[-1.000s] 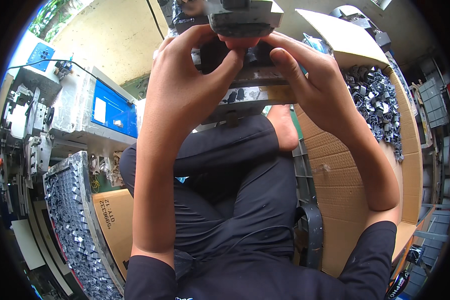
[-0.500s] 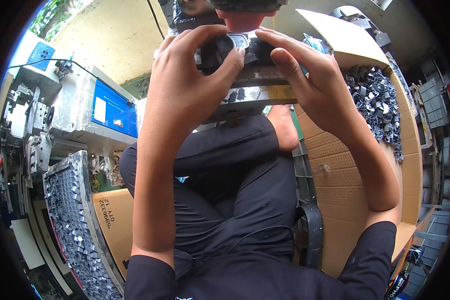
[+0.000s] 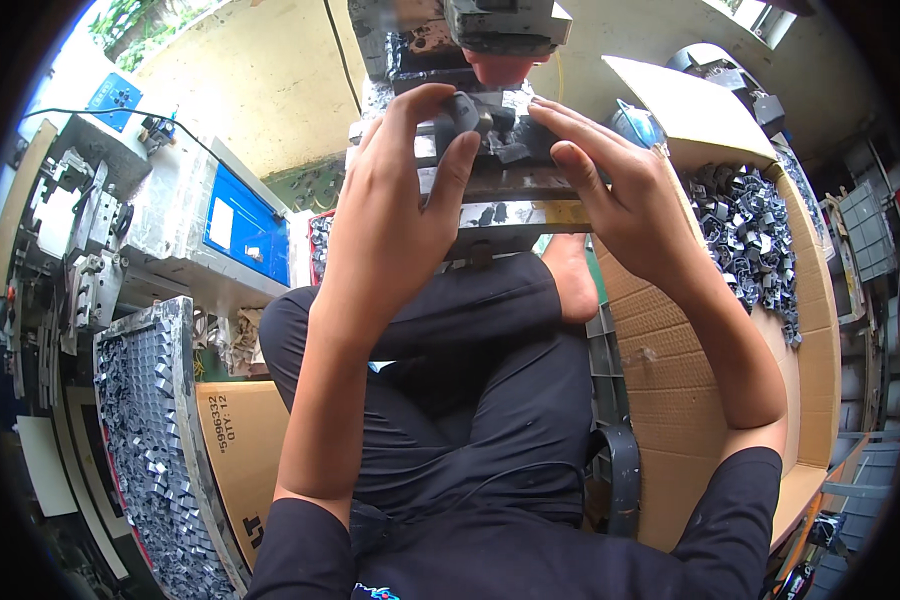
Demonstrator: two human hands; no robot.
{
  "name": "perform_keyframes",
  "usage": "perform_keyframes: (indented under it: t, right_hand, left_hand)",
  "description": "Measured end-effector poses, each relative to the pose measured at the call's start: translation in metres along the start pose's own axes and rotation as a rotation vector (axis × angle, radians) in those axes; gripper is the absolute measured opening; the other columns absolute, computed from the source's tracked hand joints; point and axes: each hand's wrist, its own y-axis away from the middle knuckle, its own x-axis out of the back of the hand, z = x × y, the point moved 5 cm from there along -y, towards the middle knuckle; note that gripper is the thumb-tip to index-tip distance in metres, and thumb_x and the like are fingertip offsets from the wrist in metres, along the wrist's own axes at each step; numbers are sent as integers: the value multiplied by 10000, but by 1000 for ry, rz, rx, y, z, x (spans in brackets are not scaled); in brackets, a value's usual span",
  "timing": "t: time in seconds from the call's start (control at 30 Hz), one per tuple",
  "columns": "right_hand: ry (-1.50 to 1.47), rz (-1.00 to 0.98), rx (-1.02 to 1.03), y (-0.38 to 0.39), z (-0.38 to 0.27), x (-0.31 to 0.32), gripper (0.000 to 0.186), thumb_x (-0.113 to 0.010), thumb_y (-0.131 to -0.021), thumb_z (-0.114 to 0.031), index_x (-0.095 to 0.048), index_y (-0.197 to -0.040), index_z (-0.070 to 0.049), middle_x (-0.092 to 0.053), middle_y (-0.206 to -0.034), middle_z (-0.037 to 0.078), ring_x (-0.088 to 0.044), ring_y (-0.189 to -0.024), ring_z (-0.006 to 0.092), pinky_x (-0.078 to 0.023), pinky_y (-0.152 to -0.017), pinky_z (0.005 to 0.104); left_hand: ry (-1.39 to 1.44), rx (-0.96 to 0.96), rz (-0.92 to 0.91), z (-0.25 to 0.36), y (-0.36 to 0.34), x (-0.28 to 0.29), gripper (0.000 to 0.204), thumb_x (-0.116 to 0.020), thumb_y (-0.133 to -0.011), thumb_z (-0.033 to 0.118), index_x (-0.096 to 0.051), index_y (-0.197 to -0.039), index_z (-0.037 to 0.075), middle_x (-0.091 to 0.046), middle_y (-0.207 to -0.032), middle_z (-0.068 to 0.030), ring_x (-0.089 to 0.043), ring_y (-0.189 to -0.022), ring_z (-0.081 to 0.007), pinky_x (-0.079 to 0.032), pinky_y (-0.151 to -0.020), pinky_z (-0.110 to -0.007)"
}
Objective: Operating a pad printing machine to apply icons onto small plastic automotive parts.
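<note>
My left hand (image 3: 405,170) pinches a small grey plastic part (image 3: 465,112) between thumb and forefinger, just above a dark fixture (image 3: 515,142) on the machine bed. To the right of that fixture is my right hand (image 3: 615,180). Its fingers are stretched out, the thumb stands apart, and no object shows in it. Over both hands hangs a red, cone-shaped pad (image 3: 500,68) under the machine head (image 3: 505,25). A metal bar (image 3: 510,216) runs across the front of the bed, below my hands.
At right stands an open cardboard box (image 3: 670,400) with a heap of small grey parts (image 3: 745,240). A tray (image 3: 185,400) full of similar parts is at left, beside another carton (image 3: 240,440). A machine cabinet with a blue panel (image 3: 248,228) stands farther left.
The pinched grey part has been tilted and lifted toward the left of the fixture, its pale face now turned out of sight. The view has shifted, so the scene sits lower.
</note>
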Motion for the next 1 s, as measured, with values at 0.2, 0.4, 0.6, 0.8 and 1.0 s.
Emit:
perform_keyframes:
  t: [0.2,0.4,0.6,0.8,1.0]
  right_hand:
    - [13,-14,0,3,8,-6,375,-669,-1066,-204,-683,-1381,-1,-692,-1379,257,-663,-1307,410,-528,-1079,443]
    - [158,-132,16,3,21,-1,487,-412,-1184,-337,-623,-1490,-22,-627,-1520,185,-550,-1464,289,-376,-1232,403]
    - [260,-97,153,3,31,-3,482,-407,-1186,-347,-666,-1453,-41,-653,-1489,161,-566,-1446,273,-374,-1235,381]
    - [380,-169,180,5,31,-8,521,-326,-1184,-372,-597,-1530,-93,-583,-1572,163,-491,-1515,343,-330,-1280,520]
    - [384,-159,185,3,21,-2,527,-314,-1182,-382,-602,-1527,-106,-601,-1556,156,-502,-1507,342,-336,-1272,551]
  left_hand:
    - [460,91,-182,18,76,33,456,-654,-1032,176,-592,-1437,-25,-666,-1309,-202,-641,-1191,-310,-503,-1026,-388]
    - [734,316,-347,13,147,62,760,-559,-1077,566,-608,-1461,-87,-639,-1268,-207,-624,-1164,-260,-508,-997,-376]
    - [818,395,-256,-7,181,77,657,-612,-1066,509,-695,-1357,-75,-712,-1244,-281,-686,-1192,-376,-532,-1037,-464]
    - [804,358,-215,-10,185,86,664,-589,-1073,521,-713,-1313,-86,-735,-1198,-279,-705,-1152,-371,-544,-1016,-485]
    - [818,322,-227,-9,183,85,672,-575,-1078,522,-721,-1285,-100,-755,-1173,-268,-709,-1142,-362,-544,-1012,-471]
